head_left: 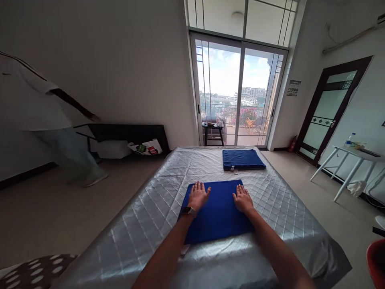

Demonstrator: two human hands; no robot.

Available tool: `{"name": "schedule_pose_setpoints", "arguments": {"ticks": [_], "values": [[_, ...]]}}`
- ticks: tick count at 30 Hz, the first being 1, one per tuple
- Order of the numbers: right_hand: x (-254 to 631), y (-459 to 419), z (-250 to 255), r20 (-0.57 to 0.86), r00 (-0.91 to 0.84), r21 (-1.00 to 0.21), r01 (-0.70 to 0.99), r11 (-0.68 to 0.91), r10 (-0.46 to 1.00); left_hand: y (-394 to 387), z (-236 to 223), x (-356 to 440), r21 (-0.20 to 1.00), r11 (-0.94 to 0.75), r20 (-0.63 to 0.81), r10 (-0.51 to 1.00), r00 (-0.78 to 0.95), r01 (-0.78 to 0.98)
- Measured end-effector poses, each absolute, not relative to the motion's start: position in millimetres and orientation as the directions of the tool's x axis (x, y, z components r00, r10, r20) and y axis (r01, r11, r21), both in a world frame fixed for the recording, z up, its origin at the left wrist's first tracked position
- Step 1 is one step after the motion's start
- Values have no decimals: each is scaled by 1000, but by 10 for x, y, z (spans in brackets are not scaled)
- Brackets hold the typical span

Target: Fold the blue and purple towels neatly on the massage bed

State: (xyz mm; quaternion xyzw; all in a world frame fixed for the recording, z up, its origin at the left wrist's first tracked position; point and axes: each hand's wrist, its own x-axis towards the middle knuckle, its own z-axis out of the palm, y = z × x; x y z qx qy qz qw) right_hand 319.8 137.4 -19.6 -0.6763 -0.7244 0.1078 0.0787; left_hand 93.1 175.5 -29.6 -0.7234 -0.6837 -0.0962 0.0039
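Observation:
A flat blue folded cloth (221,218) lies in front of me on the silver quilted bed cover (144,224). My left hand (198,196) rests flat on its far left part, fingers spread, with a watch on the wrist. Palm down on the far right part lies my right hand (243,199), its fingers stretched out. Neither hand grips anything. Farther off on the same cover sits a darker blue folded stack (243,159), apart from both hands, with a small white tag at its near edge.
At the left a person (45,100), blurred by motion, walks beside a low black bench (129,131). Sliding glass doors (240,92) stand beyond the bed. To the right are a white table (357,154) with a bottle and a red chair (377,261). A dotted brown cloth (39,271) lies at lower left.

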Motion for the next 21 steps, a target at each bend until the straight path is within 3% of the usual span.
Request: {"name": "schedule_pose_setpoints", "arguments": {"ticks": [4, 7, 11, 17, 21], "values": [[3215, 1364, -204, -28, -90, -259, 962, 80, 996, 1568, -379, 1735, 116, -352, 162, 929, 332, 929], [3232, 1363, -213, -28, -110, -245, 964, 100, 994, 1442, -478, 2022, 121, -426, 154, 900, 407, 896], [3225, 1372, -212, -24, -90, -246, 966, 81, 996, 1382, -519, 1725, 132, -385, 146, 919, 366, 914], [3203, 1397, -189, -34, -66, -254, 966, 55, 997, 1230, -671, 588, 98, -148, 156, 979, 131, 984], [3190, 1393, -145, -42, -57, -221, 974, 46, 997, 1090, -762, 168, 93, -80, 174, 983, 63, 992]]}}
